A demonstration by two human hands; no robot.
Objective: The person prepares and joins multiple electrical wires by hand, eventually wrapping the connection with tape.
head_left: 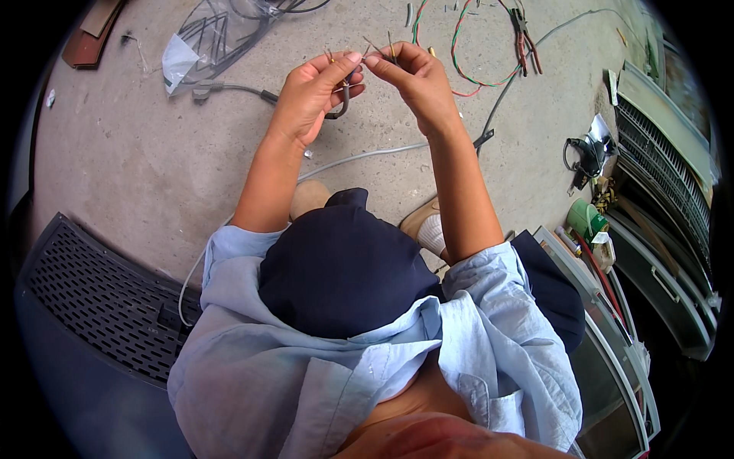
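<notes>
Both hands are raised over the concrete floor at the top centre, their thumb tips almost meeting. My left hand (319,96) grips a dark grey cable (343,105) that bends down below it, with thin stripped wire ends poking up between thumb and fingers. My right hand (413,88) pinches fine wires (375,48) at its thumb and forefinger. Exactly which strand sits in which fingertips is too small to tell.
Bagged black wiring (222,34), red-green wire loops (478,76), pliers (526,42) and grey cables (359,154) lie ahead. A perforated dark panel (92,291) is at left. Stacked grilles and frames (665,176), a green bucket (583,220) and a black tool (585,157) line the right.
</notes>
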